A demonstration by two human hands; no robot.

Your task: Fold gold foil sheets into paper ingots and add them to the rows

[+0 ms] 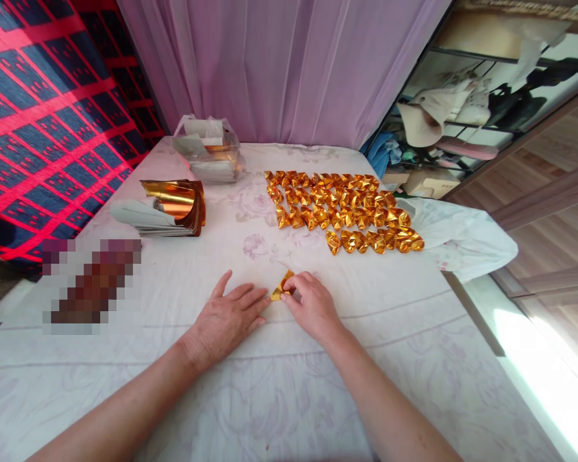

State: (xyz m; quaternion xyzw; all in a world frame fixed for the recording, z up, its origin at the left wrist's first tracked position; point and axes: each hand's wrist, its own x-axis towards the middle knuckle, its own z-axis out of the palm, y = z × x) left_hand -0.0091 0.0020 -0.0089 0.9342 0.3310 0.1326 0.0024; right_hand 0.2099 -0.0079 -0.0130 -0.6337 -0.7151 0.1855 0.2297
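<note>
Right hand [315, 307]: thumb and index finger pinched together on a small piece of gold paper [278, 292], other fingers curled in

Gold paper lies on the tablecloth [231, 398] between the two hands, partly folded, pointed corners showing, partly covered by the right fingers

Left hand [227, 321]: flat, palm down on the cloth, gripping nothing, thumb spread well away from the fingers, fingers lying close to each other; fingertips right at the paper's left edge, can't tell if they touch it

Both forearms bare, coming in from the near side

Beyond the right hand, finished-looking gold folded pieces [337, 219] in four rows, shiny and crumpled-looking, set close together; nearest row shorter, starts farther right than the others

Beyond the left hand, a stack of paper sheets [187, 200], gold on one face, whitish on the other, bent over in a curve; just behind it a clear plastic bag [205, 144] with more sheets inside

Far left of table, a pixelated patch [94, 282], contents unreadable

White plastic bag [467, 237] at the table's right edge

Around the table: purple curtain [270, 70] behind, red-and-dark-blue patterned cloth [52, 122] left, shelf with a pale hat [421, 119] and pink slipper [465, 149] right, wooden cabinet door [549, 167] beside it
</note>
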